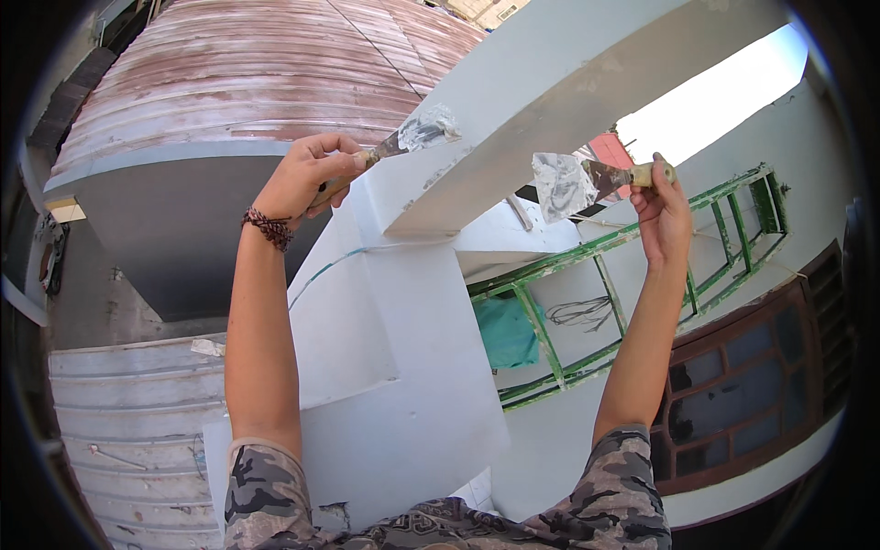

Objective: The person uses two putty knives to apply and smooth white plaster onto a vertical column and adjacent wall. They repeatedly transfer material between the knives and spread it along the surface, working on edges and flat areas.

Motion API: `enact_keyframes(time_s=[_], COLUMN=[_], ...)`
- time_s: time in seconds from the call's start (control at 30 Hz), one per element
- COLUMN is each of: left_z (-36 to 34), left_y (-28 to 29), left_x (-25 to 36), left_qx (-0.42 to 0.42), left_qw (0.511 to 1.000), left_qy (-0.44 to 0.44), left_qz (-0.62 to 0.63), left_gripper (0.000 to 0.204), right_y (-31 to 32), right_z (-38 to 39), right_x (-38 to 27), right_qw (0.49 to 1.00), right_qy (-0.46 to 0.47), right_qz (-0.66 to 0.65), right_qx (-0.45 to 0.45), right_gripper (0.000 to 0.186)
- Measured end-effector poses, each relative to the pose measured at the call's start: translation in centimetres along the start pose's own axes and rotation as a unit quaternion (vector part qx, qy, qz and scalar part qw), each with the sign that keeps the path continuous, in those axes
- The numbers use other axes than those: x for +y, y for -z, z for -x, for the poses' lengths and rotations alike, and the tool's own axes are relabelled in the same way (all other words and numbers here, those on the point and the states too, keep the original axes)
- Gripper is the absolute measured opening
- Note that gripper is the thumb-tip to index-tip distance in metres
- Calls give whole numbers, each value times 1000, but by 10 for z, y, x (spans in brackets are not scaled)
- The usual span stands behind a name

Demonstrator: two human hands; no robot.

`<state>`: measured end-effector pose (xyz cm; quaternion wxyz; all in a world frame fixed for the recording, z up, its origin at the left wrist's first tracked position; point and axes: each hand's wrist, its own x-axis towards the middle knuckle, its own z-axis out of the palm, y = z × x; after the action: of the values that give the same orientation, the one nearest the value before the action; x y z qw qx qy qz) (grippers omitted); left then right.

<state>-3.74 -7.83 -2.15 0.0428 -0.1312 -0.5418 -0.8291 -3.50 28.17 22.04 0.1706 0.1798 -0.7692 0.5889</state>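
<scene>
My left hand [316, 176] is closed around the handle of a putty knife [389, 148]. White putty [429, 128] covers that blade, which lies against or very near the edge of the pale concrete beam [532, 110]. On the right, my right hand [662, 206] grips a second putty knife [609, 179] by its light handle. Its wide blade points left and carries a thick lump of white putty [561, 186], held apart from the left blade. Rough patches show along the beam's lower edge. A braided bracelet [267, 229] is round my left wrist.
A green metal ladder [600, 289] slants behind my right arm, with teal cloth [507, 335] beside it. Rusty corrugated roofing [247, 73] spreads at the upper left, more pale sheeting [137, 394] below. A white pillar [426, 339] stands between my arms. A brown-framed window [747, 385] is at right.
</scene>
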Motion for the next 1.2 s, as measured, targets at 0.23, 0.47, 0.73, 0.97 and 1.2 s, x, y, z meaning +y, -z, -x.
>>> enact_keyframes(time_s=[0.23,0.47,0.73,0.97,1.2], left_z=[8,20,32,46,66], left_y=[-36,-85,-128,-131,-122], left_x=[0,6,10,17,9], left_qx=[52,80,136,160,179], left_qw=[995,996,990,987,983], left_qy=[-51,-11,-10,-29,-7], left_qz=[-72,-37,35,-13,-51], left_gripper=[26,25,26,26,24], right_y=[60,69,67,36,3], right_z=[159,267,293,284,231], right_x=[122,172,179,162,128], right_qw=[917,794,696,717,853], right_qy=[-173,-291,-319,-317,-283], right_qz=[-299,-442,-563,-582,-437], right_qx=[201,299,312,214,16], right_gripper=[21,21,22,29,40])
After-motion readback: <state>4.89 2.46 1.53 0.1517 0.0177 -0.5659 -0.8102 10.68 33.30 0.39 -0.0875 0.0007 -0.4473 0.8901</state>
